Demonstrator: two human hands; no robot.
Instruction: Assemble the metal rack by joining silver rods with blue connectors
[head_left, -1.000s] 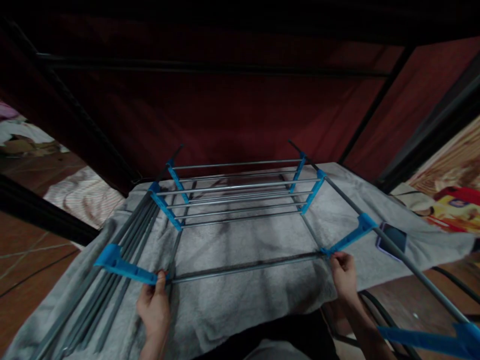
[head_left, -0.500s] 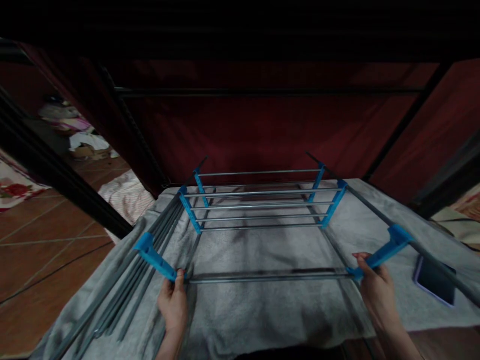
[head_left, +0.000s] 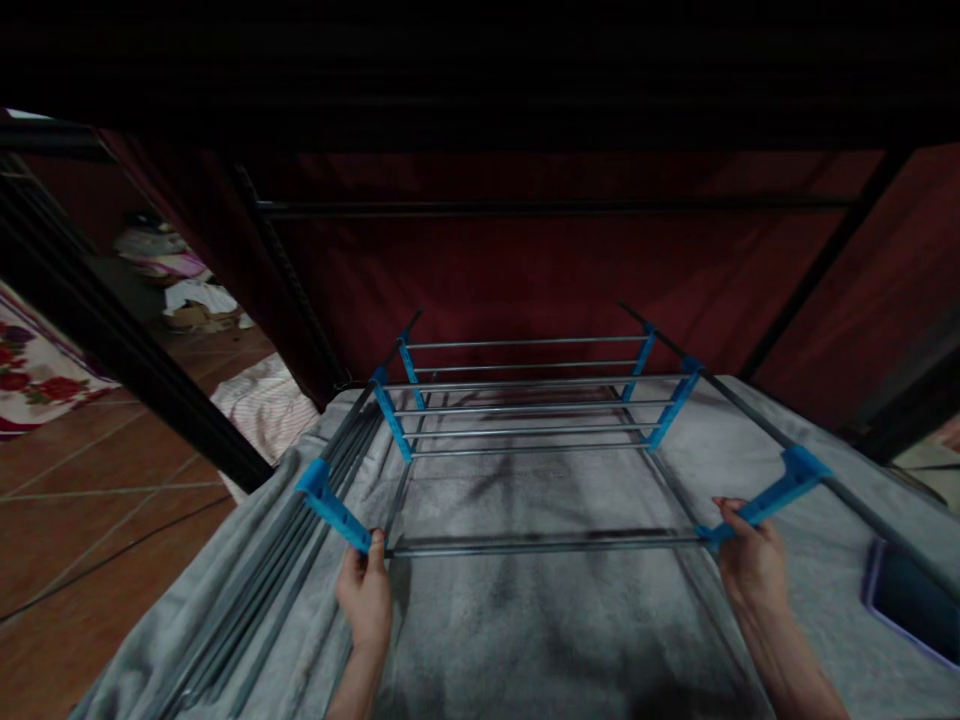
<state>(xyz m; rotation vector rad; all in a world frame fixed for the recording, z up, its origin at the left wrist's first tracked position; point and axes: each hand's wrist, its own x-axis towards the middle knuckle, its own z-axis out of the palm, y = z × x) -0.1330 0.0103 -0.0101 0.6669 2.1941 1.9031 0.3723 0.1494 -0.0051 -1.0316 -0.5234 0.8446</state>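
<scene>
A partly built rack of grey metal tubes and blue plastic brackets stands on a grey cloth (head_left: 525, 620). At its near end, my left hand (head_left: 366, 595) pinches the lower end of the left blue bracket (head_left: 334, 508), where a grey crossbar (head_left: 540, 546) meets it. My right hand (head_left: 754, 560) is closed around the lower part of the right blue bracket (head_left: 784, 488), at the crossbar's other end. Farther back, several thin rods (head_left: 532, 408) span two more pairs of blue brackets.
Loose grey tubes (head_left: 259, 590) lie in a bundle on the cloth at left. A phone (head_left: 915, 600) with a purple edge lies at right. Dark posts (head_left: 135, 330) and a dark red panel (head_left: 562, 270) surround the cloth. Tiled floor (head_left: 90, 510) shows at left.
The view has shifted, with the phone now nearer the right edge. My hands keep their holds on the two near brackets, and the left one appears slightly higher and farther right.
</scene>
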